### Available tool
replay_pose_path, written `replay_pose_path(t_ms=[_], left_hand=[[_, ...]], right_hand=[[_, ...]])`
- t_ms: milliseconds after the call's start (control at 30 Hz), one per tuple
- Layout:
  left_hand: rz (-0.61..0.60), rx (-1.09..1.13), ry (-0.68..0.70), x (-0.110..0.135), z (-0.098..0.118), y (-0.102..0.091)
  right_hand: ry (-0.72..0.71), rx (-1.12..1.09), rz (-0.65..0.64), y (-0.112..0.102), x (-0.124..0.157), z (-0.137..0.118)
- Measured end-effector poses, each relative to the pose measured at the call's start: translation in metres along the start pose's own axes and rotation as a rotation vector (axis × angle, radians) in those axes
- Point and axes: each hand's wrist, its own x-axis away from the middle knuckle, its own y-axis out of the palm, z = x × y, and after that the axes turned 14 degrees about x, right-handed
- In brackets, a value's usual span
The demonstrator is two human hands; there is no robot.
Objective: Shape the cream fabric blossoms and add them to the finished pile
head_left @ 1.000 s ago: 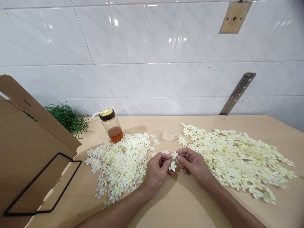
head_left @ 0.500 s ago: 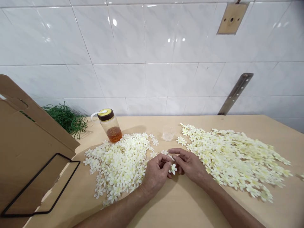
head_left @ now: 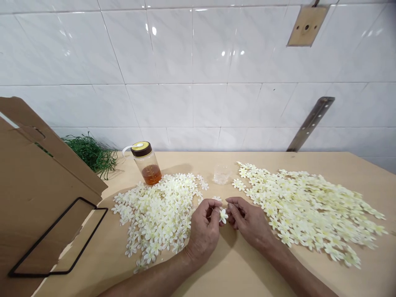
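Over the near middle of the table, my left hand (head_left: 203, 233) pinches a small white artificial flower (head_left: 223, 215) with a pale yellow centre between thumb and fingers. Just right of that bloom, the thumb and fingers of my right hand (head_left: 252, 225) are closed together; whatever they hold is too small or hidden to make out. On the left lies a heap of loose white flowers (head_left: 157, 210), close beside my left wrist. A wider spread of yellowish-white flowers (head_left: 309, 210) reaches my right forearm. Behind the hands stands a small clear plastic cup (head_left: 221, 175).
A lidded bottle of amber liquid (head_left: 147, 165) stands behind the left heap. Green plastic stems (head_left: 93, 152) lie near the tiled wall. At left are a cardboard box (head_left: 46, 185) and a black wire frame (head_left: 76, 268). A metal bracket (head_left: 311, 123) leans at the wall.
My right fingers have drawn a little away from the left ones, leaving a small gap. The flower stays by my left fingertips, turned slightly. The whole view has shifted a little.
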Motion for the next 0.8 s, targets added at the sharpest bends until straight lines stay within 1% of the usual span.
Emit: replay_pose_path(t_ms=[67,133,200,233,300,367,400,467,533,567,667,800], left_hand=[[-0.026,-0.020,0.016,0.004,0.004,0.002],[-0.031,-0.024,0.020,0.005,0.006,0.004],[-0.020,-0.018,0.020,0.003,0.004,0.004],[-0.014,-0.018,0.016,0.002,0.003,0.003],[0.000,-0.024,-0.009,-0.001,-0.001,0.001],[0.011,-0.032,-0.056,-0.004,-0.006,-0.001],[0.016,-0.030,-0.077,-0.005,-0.007,-0.002],[0.022,-0.016,-0.093,-0.007,-0.009,-0.004],[0.029,-0.007,-0.073,-0.009,-0.010,-0.004],[0.031,-0.007,-0.058,-0.009,-0.010,-0.004],[0.023,0.003,-0.032,-0.010,-0.010,-0.004],[-0.025,0.039,-0.042,-0.011,-0.010,-0.003]], right_hand=[[-0.040,0.015,-0.044,-0.004,0.001,-0.007],[-0.105,-0.068,-0.139,-0.008,0.000,-0.011],[-0.139,-0.178,-0.179,-0.011,-0.001,-0.011],[-0.123,-0.220,-0.167,-0.013,-0.002,-0.010],[-0.047,-0.246,-0.099,-0.013,-0.002,-0.006],[-0.021,-0.171,-0.021,-0.012,0.001,-0.004],[-0.051,-0.102,0.011,-0.011,0.002,-0.003],[-0.168,0.049,0.052,-0.007,0.006,-0.004],[-0.254,0.163,0.060,-0.004,0.009,-0.006],[-0.266,0.199,0.060,-0.002,0.009,-0.007],[-0.231,0.236,0.042,0.000,0.009,-0.010],[-0.160,0.173,0.017,-0.003,0.008,-0.011]])
